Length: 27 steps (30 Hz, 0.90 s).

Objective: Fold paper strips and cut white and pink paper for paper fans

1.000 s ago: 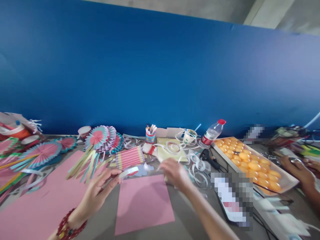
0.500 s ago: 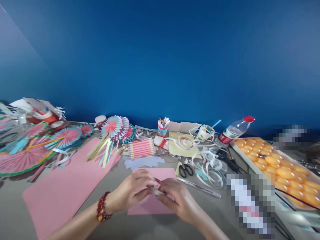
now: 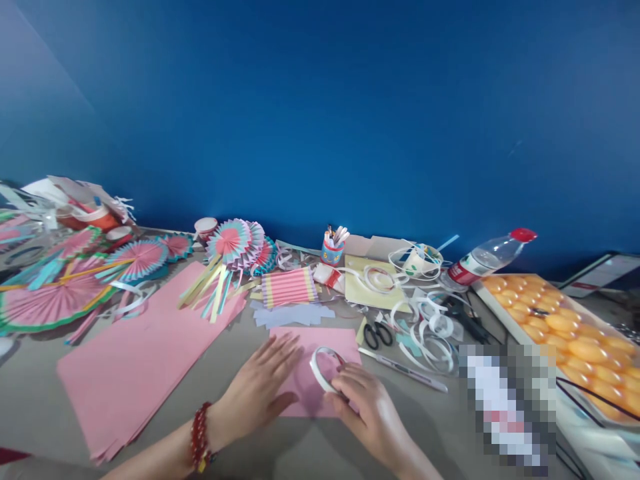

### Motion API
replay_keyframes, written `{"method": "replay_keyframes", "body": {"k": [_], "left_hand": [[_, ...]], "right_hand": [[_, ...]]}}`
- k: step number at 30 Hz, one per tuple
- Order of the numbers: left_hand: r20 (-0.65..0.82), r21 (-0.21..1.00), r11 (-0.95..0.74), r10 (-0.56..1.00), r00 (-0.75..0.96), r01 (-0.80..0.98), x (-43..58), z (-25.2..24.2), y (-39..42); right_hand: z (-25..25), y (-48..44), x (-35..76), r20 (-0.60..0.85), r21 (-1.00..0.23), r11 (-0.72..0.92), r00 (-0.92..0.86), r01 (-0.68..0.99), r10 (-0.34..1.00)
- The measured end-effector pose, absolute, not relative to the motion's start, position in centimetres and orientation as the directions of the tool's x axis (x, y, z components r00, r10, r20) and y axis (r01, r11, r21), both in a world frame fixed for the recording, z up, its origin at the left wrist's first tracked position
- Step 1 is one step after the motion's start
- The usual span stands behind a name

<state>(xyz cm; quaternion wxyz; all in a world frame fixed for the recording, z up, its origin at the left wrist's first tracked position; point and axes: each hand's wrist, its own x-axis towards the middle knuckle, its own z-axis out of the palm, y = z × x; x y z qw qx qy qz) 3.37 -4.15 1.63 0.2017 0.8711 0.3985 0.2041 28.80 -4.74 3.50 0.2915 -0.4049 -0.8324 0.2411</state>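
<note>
My left hand [image 3: 260, 387] lies flat with its fingers stretched out over the left part of a small pink sheet of paper [image 3: 320, 338]. In my right hand [image 3: 367, 403], thumb and fingers grip a thin white roll of tape [image 3: 318, 371], held up on edge over the same sheet, with a bit of red on its inner side. Just right of the sheet are black-handled scissors [image 3: 377, 335] and a slim white craft knife [image 3: 405, 371]. Behind it lie lilac paper strips [image 3: 293, 315] and a pleated pink-and-yellow paper [image 3: 290, 287].
Large pink sheets [image 3: 145, 353] are stacked at left, beside folded paper fans [image 3: 50, 300] and rosettes [image 3: 233, 243]. White curled strips [image 3: 425, 330], a red-capped bottle [image 3: 487, 259] and a tray of orange domes [image 3: 550, 320] stand at right. A pen cup [image 3: 333, 251] is at the back.
My hands were together around the tape. Now they have parted: the left has moved left and flattened on the pink sheet, while the right keeps the roll. The view has shifted slightly.
</note>
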Motion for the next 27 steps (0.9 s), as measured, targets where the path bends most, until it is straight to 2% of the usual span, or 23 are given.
{"method": "replay_keyframes", "body": {"k": [3, 7, 11, 15, 19, 23, 27], "left_hand": [[0.068, 0.397, -0.708, 0.657, 0.751, 0.584, 2.6, 0.2, -5.2], [-0.015, 0.405, -0.716, 0.617, 0.787, 0.569, 0.9, 0.6, -7.0], [0.005, 0.506, -0.641, 0.672, 0.741, 0.578, 0.7, 1.9, -7.7], [0.156, 0.692, -0.461, 0.846, 0.509, 0.555, 2.5, 2.9, -6.4], [0.072, 0.849, -0.271, 0.91, 0.408, 0.455, 4.3, 4.2, -4.7], [0.004, 0.907, -0.17, 0.919, 0.394, 0.385, 4.8, 4.8, -4.2], [-0.011, 0.909, -0.157, 0.917, 0.398, 0.387, 4.4, 4.8, -4.2]], "right_hand": [[3.0, -5.6, 30.2, 0.267, -0.624, 0.532, -0.484, 0.572, 0.833], [3.0, -6.6, 31.1, 0.272, -0.636, 0.532, -0.482, 0.559, 0.833], [3.3, -6.7, 30.4, 0.249, -0.645, 0.538, -0.516, 0.542, 0.819], [4.0, -6.1, 28.7, 0.235, -0.642, 0.573, -0.581, 0.51, 0.779], [4.6, -5.8, 27.7, 0.265, -0.609, 0.615, -0.603, 0.5, 0.753], [4.2, -5.9, 27.6, 0.275, -0.579, 0.631, -0.605, 0.516, 0.747], [3.9, -6.0, 27.8, 0.267, -0.528, 0.619, -0.578, 0.581, 0.771]]}}
